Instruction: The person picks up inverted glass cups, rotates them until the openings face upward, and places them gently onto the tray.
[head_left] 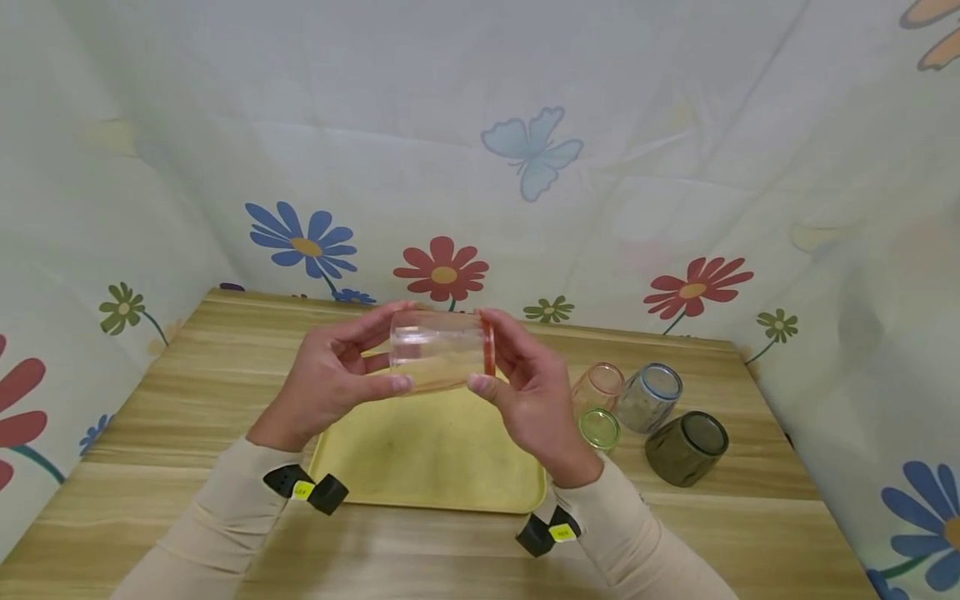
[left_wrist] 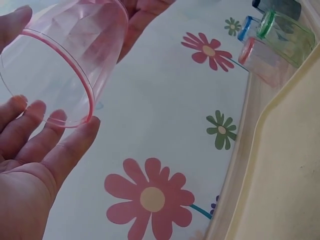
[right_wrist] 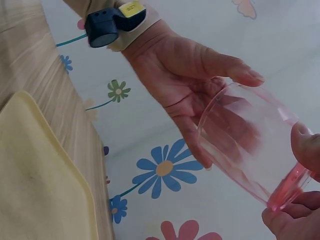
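Above the tray, a clear pink-tinted cup (head_left: 438,354) lies sideways in the air between both hands. My left hand (head_left: 326,379) holds it around the open rim, thumb on the near side and fingers on the far side. At the thicker pink base, my right hand (head_left: 532,387) pinches it between thumb and fingers. In the left wrist view the cup's faceted wall (left_wrist: 95,30) and pink rim show. From the right wrist, the cup (right_wrist: 250,145) is see-through, with nothing visible inside.
A yellow tray (head_left: 427,467) lies on the wooden table (head_left: 405,550) below the hands. Upside-down cups stand right of it: pink (head_left: 603,383), blue-rimmed (head_left: 648,400), green (head_left: 600,429) and dark grey-green (head_left: 686,450). A flower-printed curtain (head_left: 360,167) hangs behind and at the sides.
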